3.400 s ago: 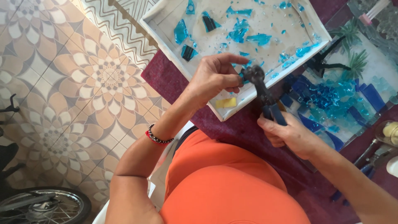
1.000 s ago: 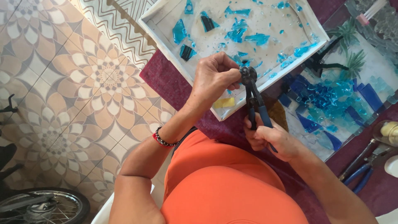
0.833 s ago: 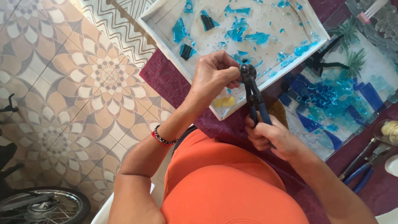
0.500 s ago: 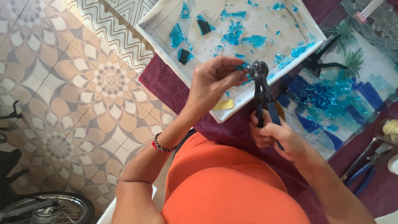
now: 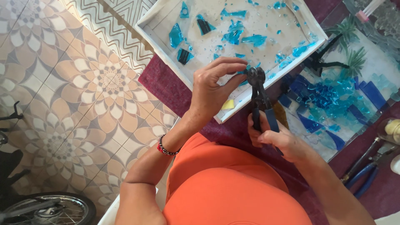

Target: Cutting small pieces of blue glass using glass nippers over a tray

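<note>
Our left hand pinches a small blue glass piece between thumb and fingertips, as it did half a second ago, though hand and tool now sit slightly lower over the white tray. Just right of it, the glass nippers meet the piece, their head touching it. Below them, our right hand stays wrapped around the blue handles. Farther right lie loose blue shards.

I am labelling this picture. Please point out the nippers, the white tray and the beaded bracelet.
nippers (image 5: 261, 98), head view, on the joint below the wheels.
white tray (image 5: 164, 50), head view, on its left rim.
beaded bracelet (image 5: 166, 149), head view, on the beads.
</note>
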